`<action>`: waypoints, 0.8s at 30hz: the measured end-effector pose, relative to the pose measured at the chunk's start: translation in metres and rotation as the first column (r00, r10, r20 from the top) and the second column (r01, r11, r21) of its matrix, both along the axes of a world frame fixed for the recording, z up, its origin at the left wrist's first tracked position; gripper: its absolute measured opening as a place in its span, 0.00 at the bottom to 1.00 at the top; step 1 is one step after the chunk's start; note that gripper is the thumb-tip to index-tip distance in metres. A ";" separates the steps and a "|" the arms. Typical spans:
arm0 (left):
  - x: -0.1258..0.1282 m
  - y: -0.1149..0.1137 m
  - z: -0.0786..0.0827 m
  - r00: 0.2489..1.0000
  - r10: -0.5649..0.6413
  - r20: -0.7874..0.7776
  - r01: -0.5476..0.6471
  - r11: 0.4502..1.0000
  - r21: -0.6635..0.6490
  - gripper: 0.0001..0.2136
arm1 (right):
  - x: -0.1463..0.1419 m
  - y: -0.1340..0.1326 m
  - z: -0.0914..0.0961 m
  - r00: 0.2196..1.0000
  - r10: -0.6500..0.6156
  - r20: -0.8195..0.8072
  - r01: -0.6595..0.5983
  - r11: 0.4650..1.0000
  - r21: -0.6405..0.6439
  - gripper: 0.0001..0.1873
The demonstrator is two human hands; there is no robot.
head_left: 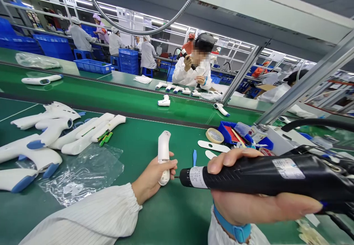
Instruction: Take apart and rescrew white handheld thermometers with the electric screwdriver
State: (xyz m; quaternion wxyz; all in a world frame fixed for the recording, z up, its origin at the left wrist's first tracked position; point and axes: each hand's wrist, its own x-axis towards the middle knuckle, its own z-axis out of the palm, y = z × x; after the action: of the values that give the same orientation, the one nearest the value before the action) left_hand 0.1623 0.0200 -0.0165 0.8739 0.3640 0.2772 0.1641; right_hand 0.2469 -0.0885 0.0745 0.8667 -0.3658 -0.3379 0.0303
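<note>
My left hand (153,175) is closed around the lower part of a white infrared thermometer body (163,147), which stands roughly upright with its angled head up. My right hand (235,200) grips a black electric screwdriver (249,173) lying level. Its bit points left, close beside the thermometer's handle and my left fingertips; whether it touches is hard to tell. A blue band circles my right wrist. On the green bench to the left lie several white thermometer housings (88,130), some with blue ends, next to a clear plastic bag (85,175).
A green conveyor belt (127,103) crosses ahead, carrying a few thermometers. Tape (214,136) and a blue parts bin (229,129) stand at the right, near a metal post (246,75). A co-worker (193,68) sits across the belt. A metal-sheathed hose (166,25) hangs overhead.
</note>
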 end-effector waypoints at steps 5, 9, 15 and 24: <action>-0.003 -0.005 0.002 0.983 -0.183 0.004 0.183 0.983 0.017 0.18 | 0.006 -0.006 -0.002 0.998 -0.059 -0.009 0.059 0.998 0.005 0.29; -0.004 -0.006 0.002 0.983 -0.186 -0.004 0.186 0.982 0.033 0.17 | 0.006 -0.010 -0.001 0.998 -0.070 -0.005 0.070 0.997 0.026 0.29; -0.003 -0.005 0.004 0.989 -0.135 -0.053 0.140 0.984 0.109 0.18 | 0.022 -0.043 0.001 0.995 -0.093 0.036 0.093 0.996 0.002 0.31; 0.112 -0.009 0.038 0.999 0.019 -0.032 -0.008 0.955 0.297 0.15 | 0.051 -0.095 -0.008 0.956 -0.273 0.105 0.274 0.962 0.006 0.28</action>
State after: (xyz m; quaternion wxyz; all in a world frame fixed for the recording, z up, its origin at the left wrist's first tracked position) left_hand 0.2740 0.0109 0.0217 0.8033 0.4919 0.2671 0.2035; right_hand 0.2983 -0.1838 0.0665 0.8419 -0.4139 -0.3291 -0.1074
